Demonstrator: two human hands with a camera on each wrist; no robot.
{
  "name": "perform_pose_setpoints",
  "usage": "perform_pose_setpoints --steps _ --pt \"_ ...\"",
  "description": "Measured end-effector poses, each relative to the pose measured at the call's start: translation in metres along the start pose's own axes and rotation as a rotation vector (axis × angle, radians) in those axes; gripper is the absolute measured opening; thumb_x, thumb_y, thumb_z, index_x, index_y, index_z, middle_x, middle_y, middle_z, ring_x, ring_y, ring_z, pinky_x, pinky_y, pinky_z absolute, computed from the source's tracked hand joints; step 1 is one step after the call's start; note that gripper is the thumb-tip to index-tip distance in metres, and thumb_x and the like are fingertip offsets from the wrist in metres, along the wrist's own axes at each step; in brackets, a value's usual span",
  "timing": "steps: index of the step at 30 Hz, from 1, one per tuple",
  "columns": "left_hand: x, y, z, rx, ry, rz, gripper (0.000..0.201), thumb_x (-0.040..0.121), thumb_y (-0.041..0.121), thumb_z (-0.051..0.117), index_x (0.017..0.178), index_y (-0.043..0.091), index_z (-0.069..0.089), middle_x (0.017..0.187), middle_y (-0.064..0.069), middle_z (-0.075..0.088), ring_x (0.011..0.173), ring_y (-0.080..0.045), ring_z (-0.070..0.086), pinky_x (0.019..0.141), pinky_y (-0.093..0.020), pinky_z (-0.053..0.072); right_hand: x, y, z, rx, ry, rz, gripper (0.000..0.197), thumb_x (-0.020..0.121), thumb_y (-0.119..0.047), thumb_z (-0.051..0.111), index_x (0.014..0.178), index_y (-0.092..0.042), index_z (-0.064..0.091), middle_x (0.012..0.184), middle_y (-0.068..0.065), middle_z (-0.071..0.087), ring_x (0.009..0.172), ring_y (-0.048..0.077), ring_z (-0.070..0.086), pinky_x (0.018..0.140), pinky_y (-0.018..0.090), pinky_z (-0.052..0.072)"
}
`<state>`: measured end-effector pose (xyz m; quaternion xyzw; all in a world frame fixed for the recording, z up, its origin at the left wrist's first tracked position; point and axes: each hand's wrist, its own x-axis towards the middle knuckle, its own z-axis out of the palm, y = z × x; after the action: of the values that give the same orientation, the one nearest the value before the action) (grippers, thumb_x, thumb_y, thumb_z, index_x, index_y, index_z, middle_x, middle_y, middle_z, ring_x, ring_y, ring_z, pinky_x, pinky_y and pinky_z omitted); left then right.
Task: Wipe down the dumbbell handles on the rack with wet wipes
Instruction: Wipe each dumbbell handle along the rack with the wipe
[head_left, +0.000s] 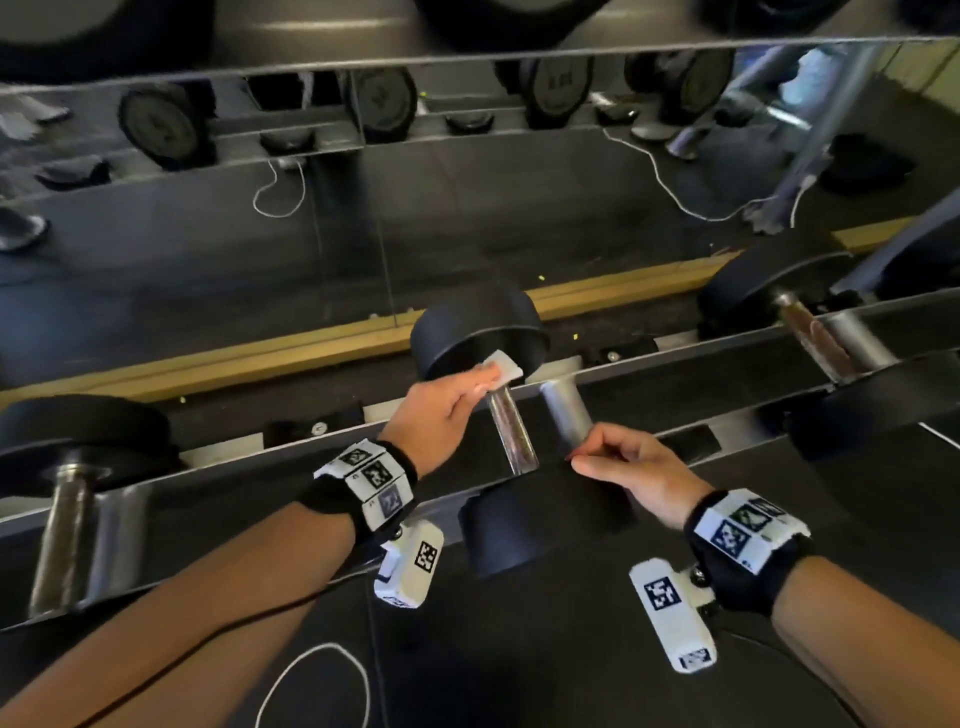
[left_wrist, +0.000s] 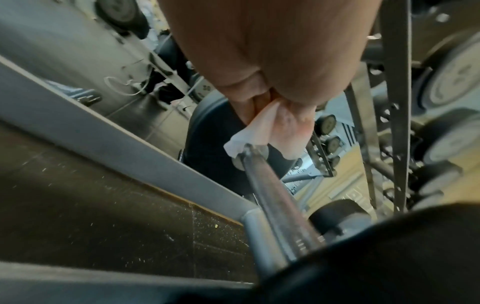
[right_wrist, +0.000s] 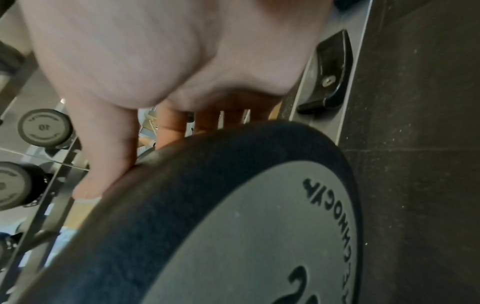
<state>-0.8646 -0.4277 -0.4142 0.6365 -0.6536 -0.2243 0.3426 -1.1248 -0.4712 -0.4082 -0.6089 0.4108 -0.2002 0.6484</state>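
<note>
The middle dumbbell lies across the rack, its far black head (head_left: 467, 332) towards the mirror and its near head (head_left: 509, 535) towards me. Its steel handle (head_left: 514, 436) runs between them. My left hand (head_left: 480, 376) pinches a folded white wet wipe (head_left: 501, 371) against the far end of the handle, just by the far head. From the left wrist, the wipe (left_wrist: 249, 133) drapes over the handle (left_wrist: 275, 205) below the left hand (left_wrist: 270, 98). My right hand (head_left: 613, 457) grips the rim of the near head (right_wrist: 233, 226), thumb (right_wrist: 103, 174) along the edge and fingers curled behind it.
Another dumbbell (head_left: 67, 499) rests on the rack at the left and one (head_left: 821, 332) at the right. The grey rack rails (head_left: 675, 358) run across in front of a wall mirror (head_left: 467, 208). A white cable (head_left: 311, 675) loops on the dark floor below.
</note>
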Motion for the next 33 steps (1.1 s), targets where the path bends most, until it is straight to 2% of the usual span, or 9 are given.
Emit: perform_pose_setpoints --steps 3,7,9,12,15,18,24,27,33 --pt "0.004 -0.015 0.015 0.063 -0.130 0.088 0.038 0.105 0.010 0.045 0.143 0.011 0.051 0.150 -0.003 0.047 0.143 -0.013 0.038 0.117 -0.011 0.018 0.002 0.014 0.002 0.046 0.009 -0.028 0.015 0.078 -0.026 0.079 0.069 -0.025 0.068 0.076 0.002 0.062 0.077 0.013 0.059 0.078 0.031 0.048" --pt "-0.001 -0.035 0.029 0.090 -0.189 0.173 0.044 0.106 0.009 0.041 0.149 0.010 0.040 0.159 -0.001 0.030 0.151 -0.014 0.018 0.125 -0.029 0.013 0.004 0.029 0.006 0.141 0.049 -0.045 0.014 0.076 -0.030 0.071 0.072 -0.019 0.062 0.075 0.007 0.056 0.072 0.016 0.056 0.070 0.032 0.047" --pt "-0.007 -0.036 0.035 0.040 -0.160 0.217 0.045 0.104 0.004 0.043 0.149 0.009 0.041 0.157 0.002 0.030 0.151 -0.011 0.017 0.124 -0.026 0.013 0.006 0.034 0.005 0.205 0.044 -0.056 0.018 0.076 -0.029 0.070 0.075 -0.014 0.059 0.074 0.008 0.054 0.066 0.014 0.055 0.064 0.028 0.048" --pt "-0.019 -0.032 0.040 0.091 -0.197 0.304 0.051 0.101 -0.003 0.046 0.150 0.009 0.037 0.154 0.006 0.025 0.148 -0.006 0.013 0.119 -0.010 0.005 0.007 0.035 0.007 0.248 0.022 -0.065 0.017 0.078 -0.028 0.069 0.074 -0.015 0.058 0.074 0.007 0.056 0.064 0.013 0.057 0.060 0.026 0.050" --pt "-0.014 -0.032 0.031 0.152 -0.233 0.267 0.054 0.101 -0.003 0.044 0.151 0.013 0.034 0.160 0.001 0.024 0.150 -0.010 0.018 0.122 -0.016 0.008 0.005 0.033 0.010 0.255 0.051 -0.083 0.019 0.078 -0.027 0.068 0.071 -0.015 0.055 0.068 0.003 0.055 0.060 0.010 0.057 0.055 0.021 0.049" --pt "-0.002 -0.033 0.023 0.202 -0.179 0.185 0.053 0.102 -0.001 0.042 0.152 0.015 0.034 0.161 0.001 0.026 0.149 -0.007 0.019 0.118 -0.013 0.005 0.003 0.030 0.012 0.261 0.050 -0.082 0.026 0.081 -0.028 0.075 0.071 -0.015 0.054 0.070 0.002 0.056 0.061 0.010 0.058 0.055 0.022 0.049" --pt "-0.025 -0.040 0.029 0.094 -0.299 0.307 0.058 0.101 0.001 0.048 0.151 0.027 0.037 0.160 0.007 0.028 0.150 -0.003 0.016 0.122 -0.019 0.010 -0.003 0.030 0.015 0.205 0.079 -0.089 0.025 0.077 -0.037 0.070 0.077 -0.016 0.057 0.079 0.006 0.060 0.069 0.016 0.061 0.060 0.027 0.053" --pt "-0.017 -0.044 0.021 0.136 -0.315 0.311 0.052 0.102 0.009 0.047 0.148 0.033 0.041 0.158 0.014 0.028 0.148 0.002 0.015 0.119 -0.014 0.010 -0.004 0.030 0.017 0.179 0.095 -0.100 0.025 0.078 -0.041 0.072 0.076 -0.019 0.060 0.082 0.006 0.062 0.074 0.019 0.062 0.064 0.031 0.053" --pt "-0.018 -0.037 0.024 0.068 -0.253 0.289 0.042 0.102 0.011 0.050 0.140 0.027 0.055 0.155 0.003 0.040 0.147 -0.009 0.029 0.122 -0.024 0.021 -0.003 0.032 0.018 0.124 0.137 -0.109 0.029 0.072 -0.048 0.074 0.076 -0.022 0.062 0.084 0.008 0.060 0.077 0.021 0.060 0.070 0.035 0.050"
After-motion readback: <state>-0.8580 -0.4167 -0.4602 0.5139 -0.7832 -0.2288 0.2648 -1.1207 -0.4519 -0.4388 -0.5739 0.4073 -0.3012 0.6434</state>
